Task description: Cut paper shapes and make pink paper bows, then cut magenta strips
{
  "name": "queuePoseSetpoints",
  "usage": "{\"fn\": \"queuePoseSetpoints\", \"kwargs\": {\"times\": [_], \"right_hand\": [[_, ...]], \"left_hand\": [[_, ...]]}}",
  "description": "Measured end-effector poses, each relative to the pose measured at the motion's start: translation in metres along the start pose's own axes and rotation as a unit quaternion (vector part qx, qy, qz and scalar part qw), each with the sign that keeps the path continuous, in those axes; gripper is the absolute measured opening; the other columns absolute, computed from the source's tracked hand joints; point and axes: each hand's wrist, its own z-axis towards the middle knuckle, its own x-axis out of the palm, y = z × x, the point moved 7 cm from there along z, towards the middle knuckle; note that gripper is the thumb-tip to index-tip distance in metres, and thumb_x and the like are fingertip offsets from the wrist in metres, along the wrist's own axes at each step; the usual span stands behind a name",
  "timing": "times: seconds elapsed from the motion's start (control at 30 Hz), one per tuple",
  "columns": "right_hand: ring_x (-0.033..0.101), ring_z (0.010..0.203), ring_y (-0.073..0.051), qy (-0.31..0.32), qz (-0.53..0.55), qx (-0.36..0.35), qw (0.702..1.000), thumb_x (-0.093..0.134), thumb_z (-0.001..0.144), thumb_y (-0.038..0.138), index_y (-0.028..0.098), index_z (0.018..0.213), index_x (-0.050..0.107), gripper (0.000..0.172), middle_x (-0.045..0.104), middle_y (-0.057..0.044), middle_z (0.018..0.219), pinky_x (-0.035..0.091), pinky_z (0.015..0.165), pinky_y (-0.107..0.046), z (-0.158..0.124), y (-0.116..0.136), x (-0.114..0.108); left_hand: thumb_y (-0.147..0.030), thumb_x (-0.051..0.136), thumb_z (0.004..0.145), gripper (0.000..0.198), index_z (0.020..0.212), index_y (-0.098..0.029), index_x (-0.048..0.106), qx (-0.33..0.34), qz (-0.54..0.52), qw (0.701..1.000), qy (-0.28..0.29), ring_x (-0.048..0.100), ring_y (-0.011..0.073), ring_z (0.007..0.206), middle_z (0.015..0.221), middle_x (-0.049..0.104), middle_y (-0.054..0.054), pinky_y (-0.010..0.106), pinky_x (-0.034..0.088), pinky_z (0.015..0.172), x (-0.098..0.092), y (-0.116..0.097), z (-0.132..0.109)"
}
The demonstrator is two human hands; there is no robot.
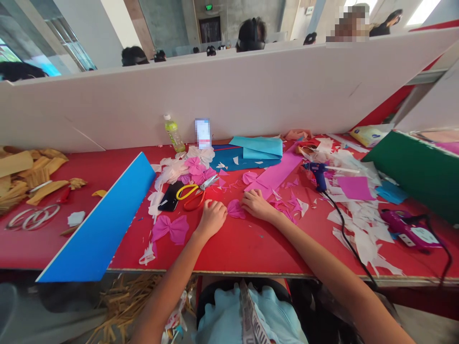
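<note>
From the head view, the left hand (211,219) rests loosely curled and the right hand (256,204) lies flat, both empty, either side of a pink paper bow (235,209) on the red table (251,253); scissors (197,193) lie at eleven o'clock, a glue gun (317,174) at two.

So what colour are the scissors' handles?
The scissors have one yellow handle and one red, shown best in the head view.

**Hand Passage Restricted on Both Sides**

Red tabletop (251,251) affords passage along the near edge, below the left hand (211,219) and right hand (257,204). Obstructions: scissors (196,192) beyond the left hand, glue gun (317,174) and cord (346,234) rightward, blue panel (96,224) far left, white partition (229,95) behind.
</note>
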Motion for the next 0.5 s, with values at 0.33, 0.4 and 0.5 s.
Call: {"fn": "queuePoseSetpoints", "kwargs": {"times": [0.33,0.4,0.5], "right_hand": [[0.04,0.086,-0.02,0.004,-0.01,0.018,1.0,0.046,0.09,0.028,0.018,0.085,0.058,0.016,0.055,-0.006,0.089,0.023,0.078,-0.035,-0.0011,-0.004,0.003],[0.041,0.086,-0.02,0.008,-0.008,0.02,1.0,0.046,0.09,0.027,0.018,0.084,0.058,0.017,0.054,-0.006,0.089,0.023,0.078,-0.035,-0.0012,-0.0051,0.0041],[0.041,0.086,-0.02,0.012,-0.003,0.018,1.0,0.046,0.09,0.028,0.018,0.084,0.058,0.017,0.054,-0.006,0.089,0.024,0.079,-0.035,-0.0011,-0.0053,0.0048]], "left_hand": [[-0.018,0.046,0.087,0.012,0.082,-0.018,0.058,-0.001,0.0,1.0,0.008,0.051,0.0182,0.089,0.085,0.059,0.004,0.04,0.029,0.091,-0.0022,-0.0009,-0.0001],[-0.018,0.046,0.087,0.012,0.082,-0.018,0.058,-0.001,0.002,1.0,0.01,0.051,0.0182,0.089,0.086,0.06,0.004,0.04,0.029,0.092,-0.0021,-0.0011,-0.0002],[-0.019,0.046,0.087,0.013,0.082,-0.018,0.058,-0.001,0.006,1.0,0.01,0.051,0.0183,0.089,0.085,0.06,0.004,0.041,0.029,0.092,-0.0014,-0.001,-0.0002]]}}
